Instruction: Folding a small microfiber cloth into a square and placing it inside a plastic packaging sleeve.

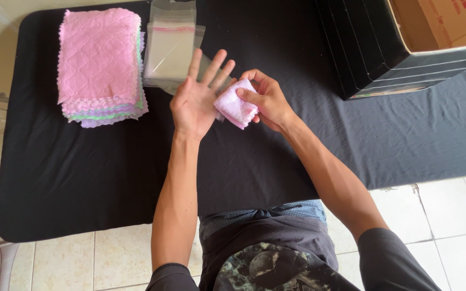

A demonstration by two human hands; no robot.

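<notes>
At the middle of the black table (82,178), the right hand (268,99) pinches a folded pink cloth (236,106) against the flat, spread-fingered left hand (198,94), apparently to press the fold tight. At ten o'clock lie the stacked cloths (101,62); clear bags (171,46) wait at eleven within reach, a black box (373,48) at two.

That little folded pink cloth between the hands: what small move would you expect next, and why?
Probably the right hand presses the folded pink cloth flat against the open left hand to tighten the fold. The left palm is spread flat beside it, and the cloth looks puffy at its lower edge. Clear plastic bags lie just behind, beside the stack of unfolded cloths, so bagging may follow.
</notes>
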